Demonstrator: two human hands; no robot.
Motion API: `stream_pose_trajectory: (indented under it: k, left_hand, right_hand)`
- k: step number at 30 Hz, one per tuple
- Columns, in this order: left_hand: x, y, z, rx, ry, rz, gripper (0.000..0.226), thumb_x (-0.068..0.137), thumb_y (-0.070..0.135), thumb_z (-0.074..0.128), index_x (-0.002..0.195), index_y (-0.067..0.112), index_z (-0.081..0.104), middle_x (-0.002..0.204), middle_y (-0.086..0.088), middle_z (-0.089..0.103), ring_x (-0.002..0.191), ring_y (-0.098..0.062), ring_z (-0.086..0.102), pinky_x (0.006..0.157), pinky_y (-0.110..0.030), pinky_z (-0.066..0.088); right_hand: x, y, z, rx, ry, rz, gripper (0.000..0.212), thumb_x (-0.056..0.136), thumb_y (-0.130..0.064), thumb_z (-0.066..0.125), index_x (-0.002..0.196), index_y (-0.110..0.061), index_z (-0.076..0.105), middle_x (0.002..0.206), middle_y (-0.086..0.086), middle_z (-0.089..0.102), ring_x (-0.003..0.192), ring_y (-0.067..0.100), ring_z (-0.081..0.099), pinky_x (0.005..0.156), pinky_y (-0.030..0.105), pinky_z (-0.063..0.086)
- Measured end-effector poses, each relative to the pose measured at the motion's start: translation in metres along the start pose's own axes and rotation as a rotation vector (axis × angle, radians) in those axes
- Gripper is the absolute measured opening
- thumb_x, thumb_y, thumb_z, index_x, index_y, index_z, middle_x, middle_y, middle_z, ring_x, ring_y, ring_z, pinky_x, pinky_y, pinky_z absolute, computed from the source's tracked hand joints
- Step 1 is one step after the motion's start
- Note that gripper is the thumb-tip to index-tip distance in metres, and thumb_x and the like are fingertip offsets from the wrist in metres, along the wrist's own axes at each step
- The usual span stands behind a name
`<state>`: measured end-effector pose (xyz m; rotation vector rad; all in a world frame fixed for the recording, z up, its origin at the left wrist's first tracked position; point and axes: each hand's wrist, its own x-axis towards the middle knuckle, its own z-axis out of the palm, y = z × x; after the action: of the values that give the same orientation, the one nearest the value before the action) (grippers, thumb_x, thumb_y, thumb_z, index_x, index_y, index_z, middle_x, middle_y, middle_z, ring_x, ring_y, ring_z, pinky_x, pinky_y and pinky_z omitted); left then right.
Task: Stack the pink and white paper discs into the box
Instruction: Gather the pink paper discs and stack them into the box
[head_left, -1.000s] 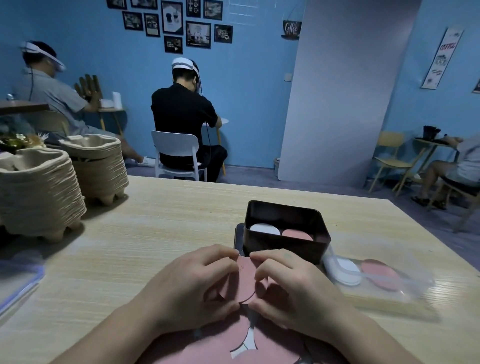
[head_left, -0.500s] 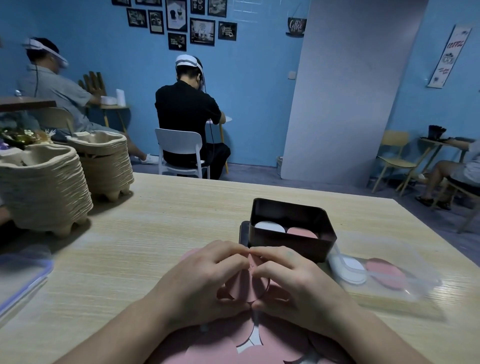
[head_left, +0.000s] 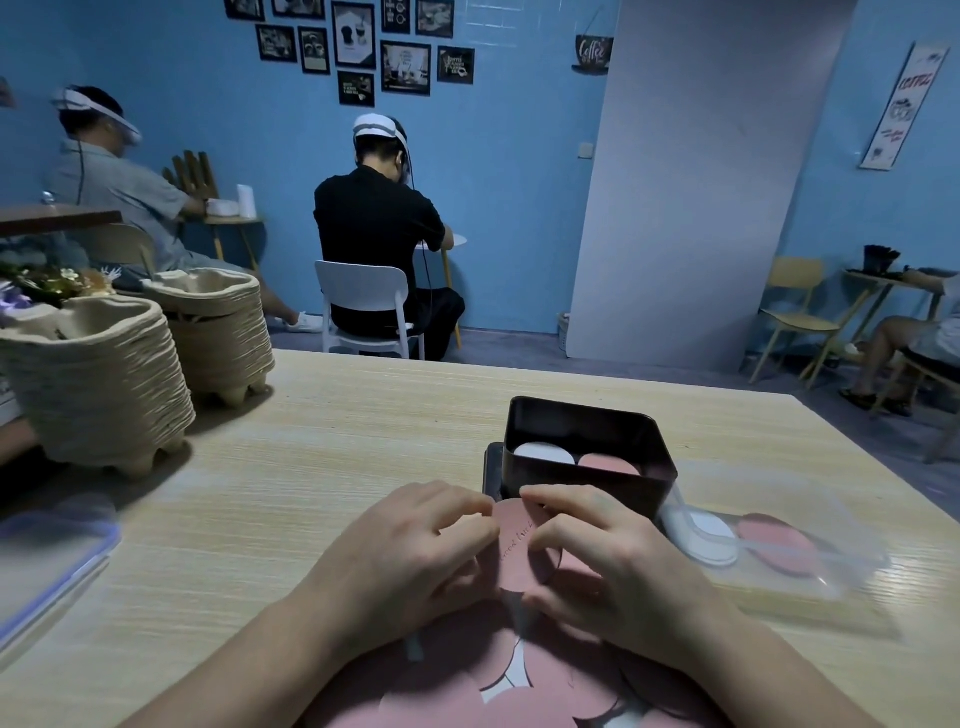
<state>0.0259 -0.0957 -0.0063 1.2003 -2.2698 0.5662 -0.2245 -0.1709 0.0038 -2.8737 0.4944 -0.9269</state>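
Observation:
A pink paper disc (head_left: 522, 551) is held between both hands just in front of the dark box (head_left: 589, 470). My left hand (head_left: 410, 556) pinches its left edge and my right hand (head_left: 608, 566) pinches its right edge. Inside the box lie a white disc stack (head_left: 543, 453) on the left and a pink disc stack (head_left: 609, 464) on the right. Under my wrists, at the table's near edge, spreads a pile of loose pink and white discs (head_left: 498, 686).
A clear plastic lid (head_left: 810, 566) with a white and a pink disc under it lies right of the box. Two stacks of pulp trays (head_left: 104, 384) stand at the left. A clear container (head_left: 47, 561) sits at the left edge. People sit at other tables behind.
Both hands have lifted the pink disc off the pile and brought it up and forward, closer to the box's front wall.

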Motion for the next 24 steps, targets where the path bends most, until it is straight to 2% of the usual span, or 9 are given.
stream_pose_trajectory:
  k: [4,14,17,20,24]
  left_hand:
    - [0.000,0.002,-0.001,0.014,-0.020,0.019,0.030,0.094,0.043,0.072,0.104,0.016,0.070,0.117,-0.003,0.068,0.091,-0.023,0.063,0.075,-0.033,0.052]
    - [0.001,0.003,-0.008,-0.025,-0.120,-0.013,0.035,0.097,0.050,0.062,0.114,0.019,0.067,0.123,0.003,0.066,0.095,-0.021,0.066,0.076,-0.035,0.054]
    - [0.000,0.000,-0.013,-0.011,-0.141,-0.039,0.032,0.098,0.046,0.061,0.116,0.020,0.066,0.114,0.004,0.069,0.094,-0.021,0.066,0.077,-0.035,0.054]
    - [-0.004,-0.010,-0.016,0.021,-0.185,-0.108,0.026,0.097,0.044,0.059,0.109,0.022,0.066,0.102,0.005,0.070,0.090,-0.022,0.066,0.075,-0.036,0.053]
    - [-0.010,-0.018,-0.024,0.007,-0.263,-0.201,0.022,0.094,0.046,0.058,0.102,0.028,0.066,0.098,0.013,0.069,0.089,-0.016,0.064,0.075,-0.031,0.051]
  right_hand:
    - [0.002,0.000,0.003,-0.037,-0.056,-0.014,0.035,0.090,-0.050,0.074,0.108,-0.021,0.065,0.145,0.002,0.057,0.122,0.019,0.059,0.097,0.027,0.050]
    - [0.003,-0.003,0.002,-0.110,-0.037,0.008,0.036,0.088,-0.055,0.071,0.101,-0.021,0.066,0.138,-0.001,0.061,0.114,0.020,0.062,0.083,0.035,0.058]
    - [0.003,-0.003,0.002,-0.120,-0.030,0.023,0.036,0.086,-0.055,0.071,0.100,-0.023,0.066,0.137,-0.002,0.062,0.115,0.019,0.062,0.082,0.035,0.058]
    - [0.001,-0.003,0.002,-0.116,-0.043,0.050,0.035,0.085,-0.056,0.072,0.099,-0.025,0.066,0.138,-0.006,0.061,0.120,0.015,0.059,0.085,0.035,0.058]
    - [-0.003,-0.002,-0.001,-0.113,-0.072,0.067,0.034,0.086,-0.058,0.071,0.099,-0.028,0.064,0.137,-0.010,0.059,0.119,0.012,0.057,0.085,0.033,0.057]
